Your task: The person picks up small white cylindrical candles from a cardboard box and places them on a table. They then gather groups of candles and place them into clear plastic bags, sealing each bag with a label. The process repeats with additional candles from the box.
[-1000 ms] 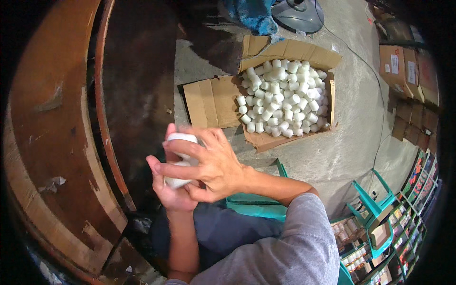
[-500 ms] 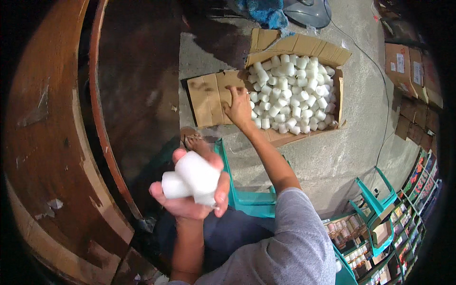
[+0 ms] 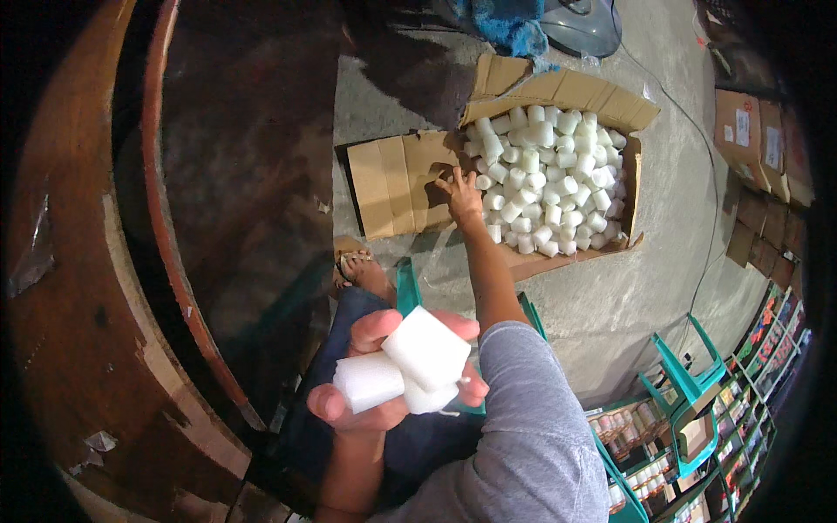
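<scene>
My left hand (image 3: 366, 410), palm up near my lap, holds three white thread spools (image 3: 425, 349) clustered together. A loose thread end hangs from the lower one. My right hand (image 3: 464, 202) is stretched out over the left edge of an open cardboard box (image 3: 562, 80), beside the heap of white thread spools (image 3: 549, 187) inside. Its fingers are slightly bent and apart, with no spool visible in them. The tips are close to the spools at the box's left side, above a folded-out flap (image 3: 379, 187).
Left of me runs a brown wooden panel (image 3: 61, 305) with a reddish edge. A teal plastic stool (image 3: 689, 366) and racks of spools (image 3: 641, 423) stand at the lower right. Brown cartons (image 3: 750, 139) are at the far right; a blue cloth (image 3: 510, 26) lies beyond the box.
My left hand has moved right with the spools, which show more clearly. My right hand stays by the box edge, its fingers more bent. The whole view has shifted slightly.
</scene>
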